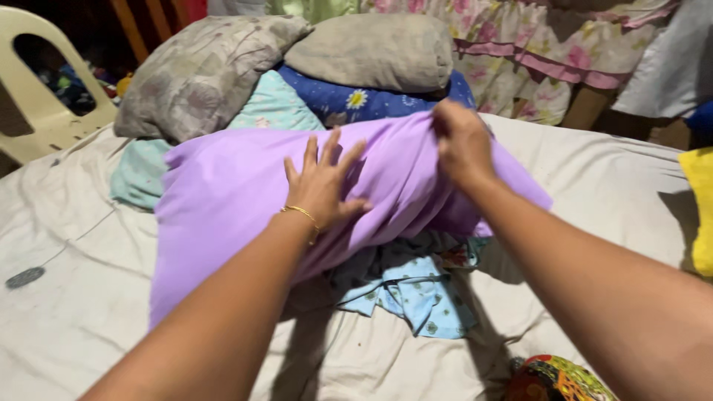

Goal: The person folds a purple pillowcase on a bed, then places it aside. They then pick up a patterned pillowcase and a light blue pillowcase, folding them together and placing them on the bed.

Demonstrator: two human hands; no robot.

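Two bare hands work a purple pillowcase (223, 200) at centre frame, spread over a pillow on a pale bedsheet (74, 312). Left hand (323, 186), w/ a thin gold bracelet (301, 214) at the wrist, lies flat on the purple cloth, fingers spread wide, gripping nothing. Right hand (462, 145), just right of centre, is closed, pinching a bunch of the purple fabric at its upper edge. Hands sit near each other but apart. Under the purple cloth's lower right edge, crumpled light-blue printed cloth (416, 293) lies on the sheet. Behind, upper centre: a stack of pillows, incl. two greyish ones (200, 70) on top, a blue daisy-print pillow (356, 100) & a teal one (271, 108) beneath. Cream plastic chair (37, 119) at upper left; floral pink fabric (535, 44) upper right; yellow cloth (702, 208) at right edge; multicoloured item (557, 379) bottom right.
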